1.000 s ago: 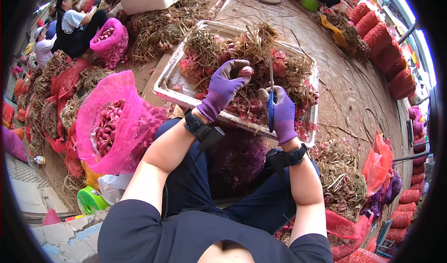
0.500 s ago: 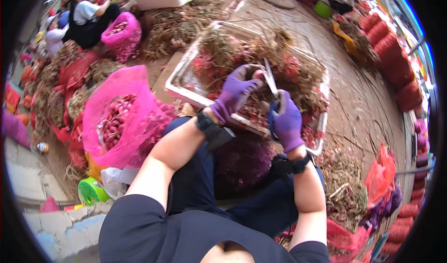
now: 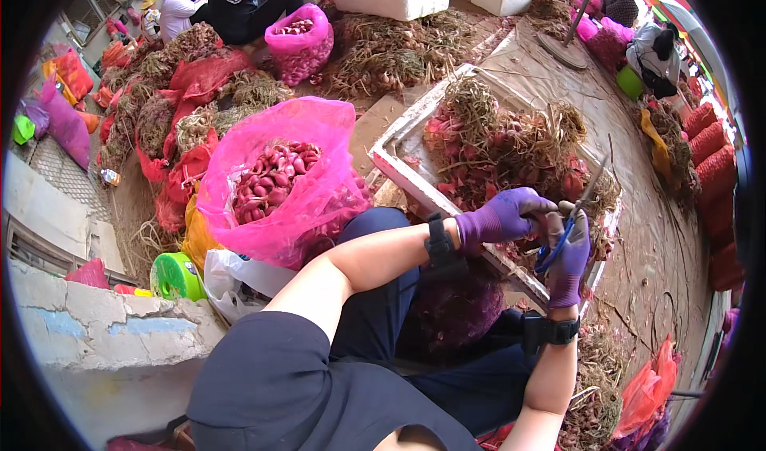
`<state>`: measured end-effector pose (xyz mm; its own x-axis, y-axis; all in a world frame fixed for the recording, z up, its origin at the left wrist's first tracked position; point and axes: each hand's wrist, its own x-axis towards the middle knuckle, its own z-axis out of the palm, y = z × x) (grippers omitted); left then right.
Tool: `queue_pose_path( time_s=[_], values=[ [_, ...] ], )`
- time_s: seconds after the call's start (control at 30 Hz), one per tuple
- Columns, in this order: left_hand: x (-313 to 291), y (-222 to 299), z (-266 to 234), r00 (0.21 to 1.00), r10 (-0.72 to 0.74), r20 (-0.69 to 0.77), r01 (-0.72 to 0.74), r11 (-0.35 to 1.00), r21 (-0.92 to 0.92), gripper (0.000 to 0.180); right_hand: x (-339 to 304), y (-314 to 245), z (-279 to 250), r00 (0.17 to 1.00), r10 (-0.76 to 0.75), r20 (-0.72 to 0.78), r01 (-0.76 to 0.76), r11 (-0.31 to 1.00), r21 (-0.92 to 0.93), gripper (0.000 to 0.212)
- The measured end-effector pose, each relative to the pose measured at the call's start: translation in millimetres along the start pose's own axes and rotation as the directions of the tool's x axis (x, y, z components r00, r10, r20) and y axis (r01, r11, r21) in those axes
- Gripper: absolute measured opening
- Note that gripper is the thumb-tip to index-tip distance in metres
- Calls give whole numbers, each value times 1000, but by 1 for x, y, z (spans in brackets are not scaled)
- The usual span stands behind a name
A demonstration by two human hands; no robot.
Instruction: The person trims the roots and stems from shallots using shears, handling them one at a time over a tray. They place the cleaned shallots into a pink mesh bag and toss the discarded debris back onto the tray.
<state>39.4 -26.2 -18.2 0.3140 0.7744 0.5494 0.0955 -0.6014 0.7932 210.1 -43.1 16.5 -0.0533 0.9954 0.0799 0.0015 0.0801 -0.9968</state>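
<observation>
In a purple glove, my right hand (image 3: 570, 258) is wrapped round the blue handles of a pair of scissors (image 3: 591, 187). The blades point up and away over the right side of a white foam box (image 3: 415, 181). My left hand (image 3: 503, 218), also purple-gloved, has its fingers pinched together and meeting the right hand's fingertips. Whatever is between them is hidden. Below and beyond the hands, the box holds red shallots with dry brown stalks (image 3: 511, 148). To my left stands an open pink mesh bag (image 3: 327, 124) full of trimmed shallots (image 3: 275, 178).
A green round container (image 3: 175, 276) and a white plastic bag (image 3: 239, 283) sit at my left. Dry stalks (image 3: 399, 52) are heaped beyond the box. Two people (image 3: 239, 4) sit at the far left. Red sacks (image 3: 714, 156) line the right side.
The view has swung left, so the scene sits further right. My left hand has come from beside the scissor blades to the right hand's fingertips. The scissors stay in my right hand.
</observation>
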Motion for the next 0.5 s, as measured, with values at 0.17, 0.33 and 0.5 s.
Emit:
queue_pose_path(
  time_s=[0.17, 0.33, 0.5],
  values=[
    [-2, -10, 2, 998, -41, 52, 47, 992, -117, 46, 1, 13, 2, 997, 62, -42, -54, 984, 169, 33],
    [2, 4, 2, 958, -250, 139, 276, 679, -681, 40, -4, 12, 12, 997, -9, -74, 24, 978, 206, 33],
    [7, 10, -9, 946, -293, 137, 316, 746, -586, 47, -4, 15, 11, 999, -21, -37, 26, 989, 145, 34]
  ],
)
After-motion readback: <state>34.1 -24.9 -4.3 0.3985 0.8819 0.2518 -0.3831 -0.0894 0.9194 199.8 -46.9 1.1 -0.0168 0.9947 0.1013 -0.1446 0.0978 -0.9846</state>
